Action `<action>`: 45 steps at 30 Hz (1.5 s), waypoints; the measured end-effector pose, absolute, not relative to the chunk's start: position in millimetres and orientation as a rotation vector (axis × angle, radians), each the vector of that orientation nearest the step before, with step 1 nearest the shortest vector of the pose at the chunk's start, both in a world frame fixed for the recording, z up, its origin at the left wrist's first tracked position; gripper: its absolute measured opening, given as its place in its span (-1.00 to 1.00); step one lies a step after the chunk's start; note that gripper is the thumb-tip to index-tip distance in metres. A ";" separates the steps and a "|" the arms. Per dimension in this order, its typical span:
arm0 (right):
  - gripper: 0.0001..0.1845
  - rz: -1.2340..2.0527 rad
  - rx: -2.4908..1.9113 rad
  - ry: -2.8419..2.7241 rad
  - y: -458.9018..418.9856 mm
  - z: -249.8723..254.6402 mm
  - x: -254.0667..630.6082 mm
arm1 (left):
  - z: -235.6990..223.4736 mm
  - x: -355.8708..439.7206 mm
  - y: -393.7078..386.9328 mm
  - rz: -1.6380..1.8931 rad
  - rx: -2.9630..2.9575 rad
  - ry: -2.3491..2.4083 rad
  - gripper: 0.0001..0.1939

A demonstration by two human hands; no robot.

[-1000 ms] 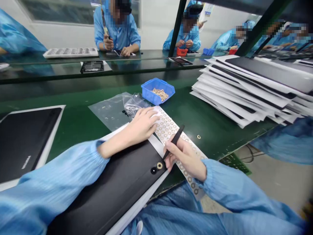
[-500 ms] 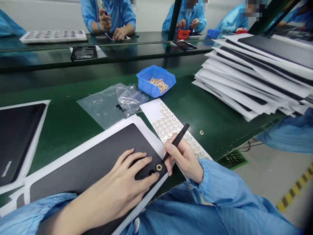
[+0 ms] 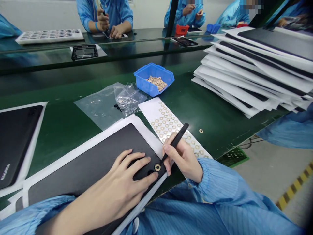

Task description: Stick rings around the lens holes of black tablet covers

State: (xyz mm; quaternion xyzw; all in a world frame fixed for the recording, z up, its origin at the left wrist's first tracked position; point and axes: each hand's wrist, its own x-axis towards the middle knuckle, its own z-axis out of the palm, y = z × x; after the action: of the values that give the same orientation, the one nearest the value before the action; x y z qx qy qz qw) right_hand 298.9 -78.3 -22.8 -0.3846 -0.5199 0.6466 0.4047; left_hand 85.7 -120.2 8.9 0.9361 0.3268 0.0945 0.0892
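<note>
My left hand (image 3: 119, 186) lies flat with fingers spread on a black panel (image 3: 85, 169) that rests on a white sheet in front of me. A pair of black tweezers (image 3: 174, 142) is pinched in my right hand (image 3: 182, 156). Their tip touches a small gold ring (image 3: 157, 167) on the panel's near right corner, just off my left fingertips. Behind my right hand lies a white strip (image 3: 166, 122) carrying several rows of gold rings.
A blue bin (image 3: 154, 78) of gold rings and clear plastic bags (image 3: 114, 101) sit further back on the green bench. A stack of black-and-white panels (image 3: 256, 75) fills the right. Another black panel (image 3: 14, 143) lies at left. One loose ring (image 3: 201, 131) lies near the bench edge. Other workers sit across.
My left hand came off the ring strip and settled flat on the black panel beside the gold ring. My right hand has kept the tweezers at the ring.
</note>
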 end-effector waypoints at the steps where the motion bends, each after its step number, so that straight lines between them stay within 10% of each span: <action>1: -0.68 1.626 -0.968 -1.318 -78.2 -22.7 298.9 | 9.3 85.7 -120.6 0.279 2.782 0.975 -0.61; 14: -0.96 1.060 -0.769 -1.703 -89.5 -33.2 303.0 | 7.4 92.4 -120.3 0.250 2.850 1.042 -0.58; 35: -0.97 1.029 -0.645 -1.690 -90.7 -39.5 303.5 | 5.8 96.3 -120.3 0.291 2.748 1.093 -0.67; 45: -0.67 0.823 -0.926 -1.738 -15.7 43.5 313.0 | 6.8 95.2 -119.5 0.285 2.672 1.053 -0.69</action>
State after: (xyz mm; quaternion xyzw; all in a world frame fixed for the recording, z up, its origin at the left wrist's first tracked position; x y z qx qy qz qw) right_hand 313.0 -15.7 43.5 -0.3801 -0.7130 0.3378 0.4827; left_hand 95.2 -119.5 6.8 0.9183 0.3619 0.0978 0.1273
